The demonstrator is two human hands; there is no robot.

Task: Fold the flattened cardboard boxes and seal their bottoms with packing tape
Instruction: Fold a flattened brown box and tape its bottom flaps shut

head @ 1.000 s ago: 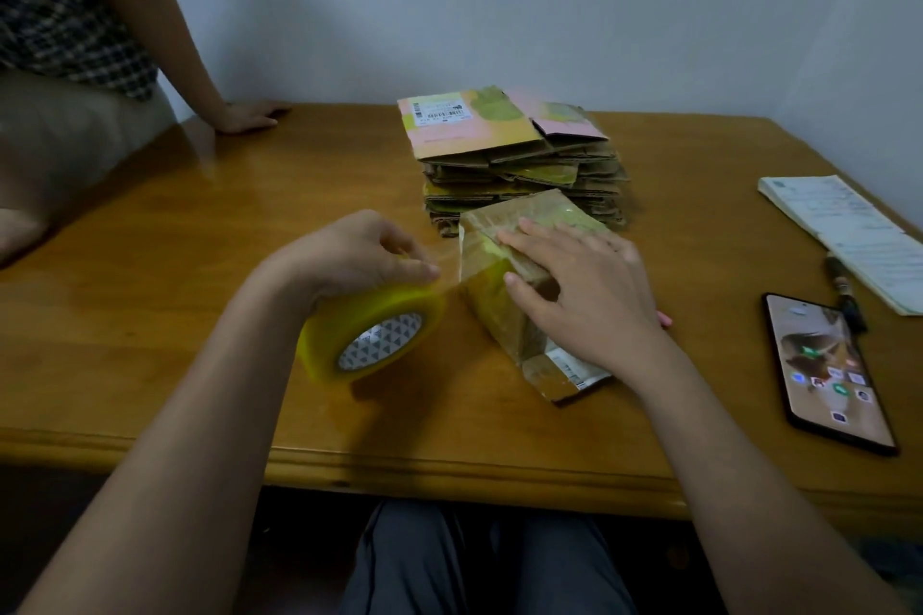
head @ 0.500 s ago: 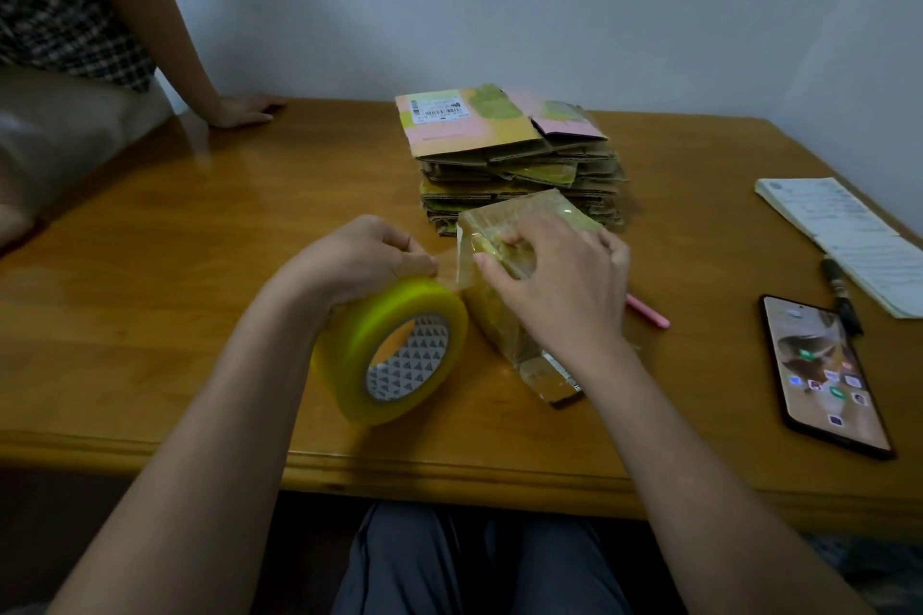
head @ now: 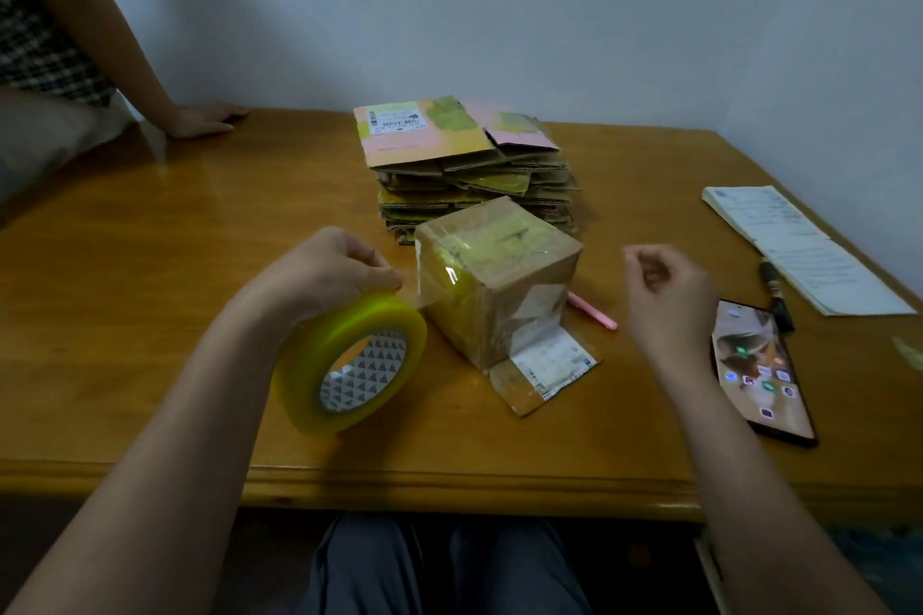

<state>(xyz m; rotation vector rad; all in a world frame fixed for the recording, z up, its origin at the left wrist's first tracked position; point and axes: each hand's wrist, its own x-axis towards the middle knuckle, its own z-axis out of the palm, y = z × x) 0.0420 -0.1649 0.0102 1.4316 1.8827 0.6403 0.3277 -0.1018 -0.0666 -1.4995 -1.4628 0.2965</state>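
The left hand (head: pixel 324 270) has its fingers (head: pixel 372 272) clenched on the tape roll (head: pixel 349 365), a glossy yellow-tinted ring with a patterned core, and a clear strip runs from just past the fingertips to the near edge of the folded box (head: pixel 497 280). The right hand (head: pixel 667 295) hangs loosely curled, grasping nothing, well apart from the box's far side. To finish well, that hand should likely steady the scuffed corrugated cube on the desk (head: pixel 150 315) while the strip is pulled taut and severed. The stack of flattened boxes (head: pixel 464 165) lies beyond the fingers.

1 folded box (head: pixel 497 285), 1 tape roll (head: pixel 349 365), 1 phone (head: pixel 759 370), 1 flattened-box stack (head: pixel 469 170)
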